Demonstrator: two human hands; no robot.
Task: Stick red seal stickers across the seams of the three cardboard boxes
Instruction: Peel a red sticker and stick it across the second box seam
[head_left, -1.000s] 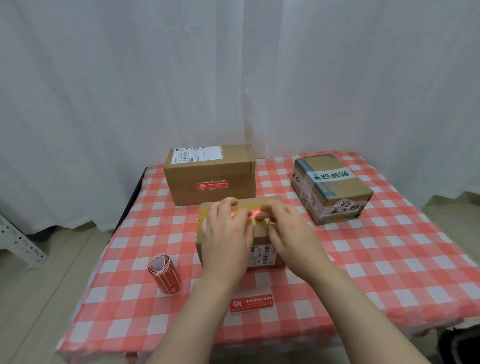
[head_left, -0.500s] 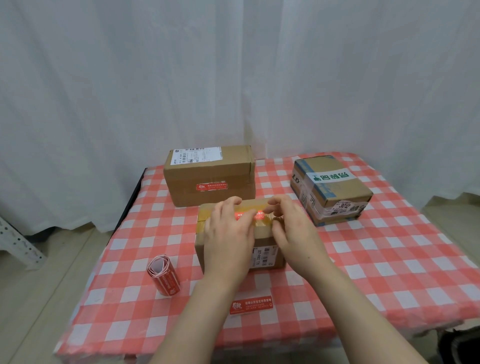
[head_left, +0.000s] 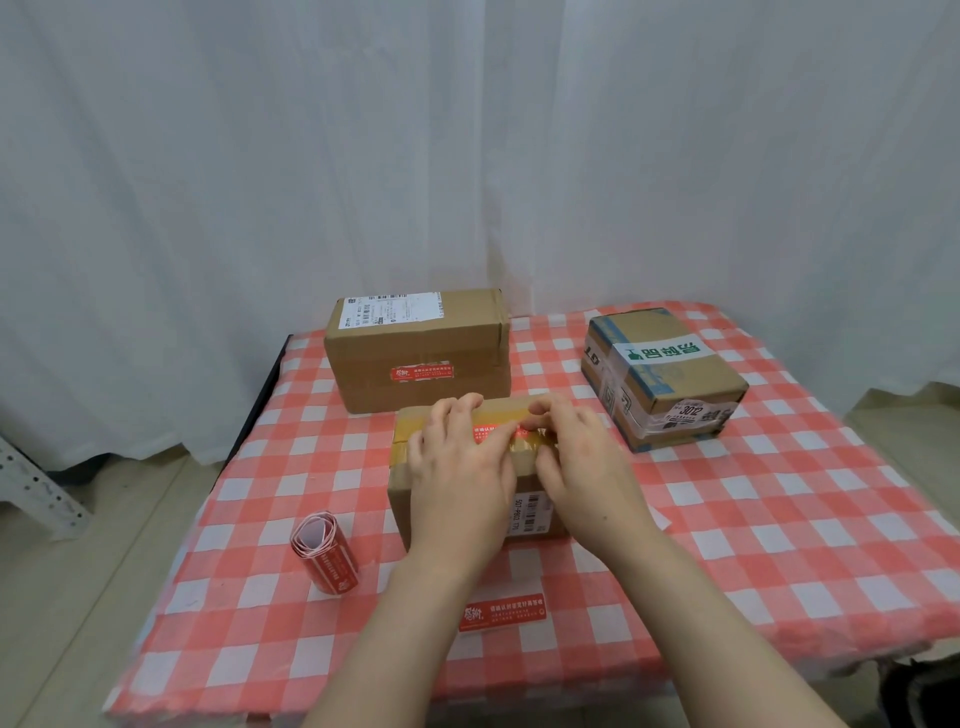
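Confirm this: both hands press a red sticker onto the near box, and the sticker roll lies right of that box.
Not quite. The head view shows the sticker roll lying left of the near box, not right. The left hand and right hand do press the red sticker onto it.

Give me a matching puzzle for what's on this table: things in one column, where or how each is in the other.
1 back box
2 right box
3 roll
4 loose sticker

a lies flat, nearest the camera
b green lettering on top
c on its side, leftmost
d red seal on its front

Pairs: 1-d, 2-b, 3-c, 4-a
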